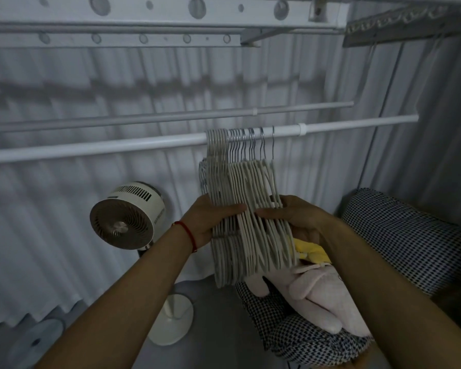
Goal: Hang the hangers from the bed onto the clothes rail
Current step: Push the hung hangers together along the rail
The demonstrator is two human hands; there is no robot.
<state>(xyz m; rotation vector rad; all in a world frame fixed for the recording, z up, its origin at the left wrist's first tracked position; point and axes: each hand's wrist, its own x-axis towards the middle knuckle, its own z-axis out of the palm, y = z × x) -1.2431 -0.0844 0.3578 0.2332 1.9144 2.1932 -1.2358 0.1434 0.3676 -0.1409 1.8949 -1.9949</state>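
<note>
The hangers (246, 209) are on the clothes rail (117, 146) in one tight bunch, their hooks crowded together just left of the rail's white collar, the bodies fanning down in front of me. My left hand (210, 222) has its grip clamped round the left side of the bunch, thumb lying across the front of the bars; my right hand (290, 217) presses in from the other side, fingers curled on the outermost hangers. So the bunch is squeezed between both hands while it hangs. I judge the hanging itself largely done and this a tidying of the stack. The risk I see: if I push the bunch sideways too hard, the hooks on the right, which sit looser and more spread, could ride up and slip off the rail, and the hangers would drop onto the pink and yellow cloth (312, 286) and the checked bedding (410, 235) below. Tangled bars could also drag a neighbour off when I let go. A fan (128, 217) stands to the left, against the curtain (64, 198), well clear
</note>
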